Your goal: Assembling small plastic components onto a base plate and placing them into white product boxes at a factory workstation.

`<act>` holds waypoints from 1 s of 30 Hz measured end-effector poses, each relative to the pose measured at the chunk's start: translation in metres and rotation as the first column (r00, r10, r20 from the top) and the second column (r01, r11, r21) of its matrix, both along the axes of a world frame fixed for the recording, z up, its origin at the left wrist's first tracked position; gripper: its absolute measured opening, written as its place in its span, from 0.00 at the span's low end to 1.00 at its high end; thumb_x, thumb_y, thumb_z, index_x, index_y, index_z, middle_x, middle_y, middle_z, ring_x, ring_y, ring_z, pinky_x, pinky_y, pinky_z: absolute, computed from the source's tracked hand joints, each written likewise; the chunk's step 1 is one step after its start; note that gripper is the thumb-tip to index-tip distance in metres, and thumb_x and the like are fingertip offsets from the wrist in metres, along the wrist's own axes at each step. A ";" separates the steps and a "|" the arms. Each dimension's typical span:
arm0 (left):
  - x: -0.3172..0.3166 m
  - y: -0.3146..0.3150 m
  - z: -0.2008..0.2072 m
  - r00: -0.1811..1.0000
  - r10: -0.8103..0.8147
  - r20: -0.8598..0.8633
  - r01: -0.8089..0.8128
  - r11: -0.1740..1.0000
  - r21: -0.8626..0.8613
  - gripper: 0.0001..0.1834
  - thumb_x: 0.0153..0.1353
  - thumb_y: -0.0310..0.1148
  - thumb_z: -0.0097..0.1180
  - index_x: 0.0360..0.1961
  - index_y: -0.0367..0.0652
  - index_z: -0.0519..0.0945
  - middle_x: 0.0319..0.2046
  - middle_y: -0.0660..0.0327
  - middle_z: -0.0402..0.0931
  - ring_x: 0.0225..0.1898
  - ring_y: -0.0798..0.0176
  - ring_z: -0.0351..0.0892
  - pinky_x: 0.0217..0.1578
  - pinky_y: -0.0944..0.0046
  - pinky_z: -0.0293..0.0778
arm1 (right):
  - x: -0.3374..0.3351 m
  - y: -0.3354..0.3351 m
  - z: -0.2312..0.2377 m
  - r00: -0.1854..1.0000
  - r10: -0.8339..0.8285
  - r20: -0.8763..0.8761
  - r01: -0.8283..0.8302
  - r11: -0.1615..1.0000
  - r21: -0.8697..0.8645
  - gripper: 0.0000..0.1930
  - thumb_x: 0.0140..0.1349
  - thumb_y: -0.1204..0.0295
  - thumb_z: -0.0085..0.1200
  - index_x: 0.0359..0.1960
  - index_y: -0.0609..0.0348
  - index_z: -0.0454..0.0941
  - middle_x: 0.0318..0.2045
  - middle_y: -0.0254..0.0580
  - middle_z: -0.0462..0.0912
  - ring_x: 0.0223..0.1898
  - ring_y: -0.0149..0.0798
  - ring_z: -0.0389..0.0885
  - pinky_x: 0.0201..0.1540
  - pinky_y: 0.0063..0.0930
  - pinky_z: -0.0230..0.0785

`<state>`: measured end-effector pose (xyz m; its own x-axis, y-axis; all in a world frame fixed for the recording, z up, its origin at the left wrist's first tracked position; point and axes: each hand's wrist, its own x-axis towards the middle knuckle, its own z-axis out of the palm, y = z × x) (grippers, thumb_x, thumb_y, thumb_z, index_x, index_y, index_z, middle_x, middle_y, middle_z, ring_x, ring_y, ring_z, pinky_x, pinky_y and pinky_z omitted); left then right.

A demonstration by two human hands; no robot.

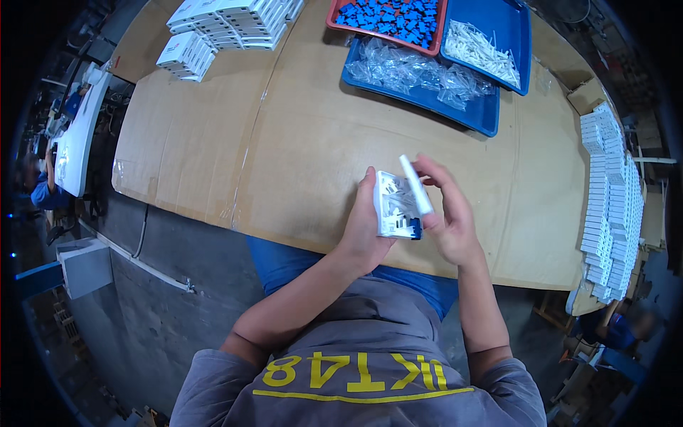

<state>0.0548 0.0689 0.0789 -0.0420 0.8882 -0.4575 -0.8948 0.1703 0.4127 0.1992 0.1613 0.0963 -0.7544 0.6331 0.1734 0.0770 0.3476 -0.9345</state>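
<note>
My left hand (pixel 361 229) is closed around the left side of a small white box (pixel 390 226), held above the near part of the table. Inside the box lie white and clear pieces, too small to name, and a dark blue piece (pixel 415 228) shows at its lower right corner. A flat white panel (pixel 414 183) stands tilted along the box's right side, gripped between the thumb and fingers of my right hand (pixel 453 217). Whether the panel is joined to the box I cannot tell.
Brown cardboard (pixel 313 142) covers the table. White boxes (pixel 231 25) are stacked at the far left, and more boxes (pixel 605 206) line the right edge. At the back stand a red tray (pixel 333 20) of blue pieces and blue trays (pixel 427 107) with clear bags and white sticks.
</note>
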 end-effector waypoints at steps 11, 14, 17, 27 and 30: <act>-0.003 0.004 0.006 0.957 -0.101 0.271 0.106 0.994 -0.006 0.38 0.79 0.62 0.22 0.70 0.45 0.68 0.64 0.49 0.74 0.64 0.42 0.76 0.65 0.33 0.71 | -0.001 0.023 0.008 0.998 0.056 -0.021 -0.059 0.930 -0.363 0.34 0.77 0.45 0.44 0.72 0.60 0.70 0.61 0.49 0.80 0.61 0.41 0.80 0.64 0.35 0.69; -0.003 0.004 0.006 0.960 -0.092 0.265 0.093 0.996 0.010 0.36 0.81 0.61 0.22 0.72 0.47 0.65 0.67 0.52 0.71 0.67 0.45 0.74 0.66 0.33 0.70 | 0.001 0.023 0.005 0.998 0.067 0.009 -0.059 0.929 -0.366 0.30 0.78 0.51 0.45 0.71 0.60 0.72 0.61 0.48 0.80 0.61 0.41 0.79 0.64 0.34 0.70; -0.002 0.006 0.005 0.957 -0.109 0.268 0.097 0.994 0.055 0.35 0.81 0.60 0.21 0.74 0.48 0.63 0.68 0.53 0.70 0.69 0.47 0.72 0.68 0.34 0.68 | -0.002 0.024 0.003 0.996 0.084 -0.021 -0.086 0.955 -0.284 0.29 0.78 0.52 0.46 0.70 0.60 0.74 0.59 0.48 0.81 0.61 0.42 0.79 0.64 0.33 0.69; 0.002 0.013 0.005 0.968 -0.069 0.241 0.070 0.998 0.005 0.37 0.80 0.62 0.19 0.74 0.49 0.62 0.68 0.53 0.68 0.70 0.48 0.70 0.69 0.37 0.67 | -0.001 0.023 -0.003 0.994 0.104 0.017 -0.098 0.975 -0.200 0.27 0.76 0.57 0.52 0.68 0.64 0.75 0.57 0.49 0.80 0.58 0.44 0.79 0.64 0.35 0.68; 0.002 0.014 0.000 0.970 -0.072 0.234 0.074 0.997 0.001 0.37 0.80 0.62 0.20 0.74 0.50 0.62 0.67 0.53 0.69 0.69 0.48 0.71 0.68 0.38 0.69 | -0.002 0.027 -0.007 0.985 0.168 0.036 -0.159 0.970 -0.182 0.26 0.76 0.59 0.54 0.67 0.65 0.76 0.60 0.51 0.79 0.59 0.44 0.79 0.65 0.35 0.68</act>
<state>0.0569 0.0831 0.0793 0.1317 0.8815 -0.4535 -0.9512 0.2412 0.1926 0.1975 0.1883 0.0893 -0.8552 0.5175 0.0277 0.0821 0.1880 -0.9787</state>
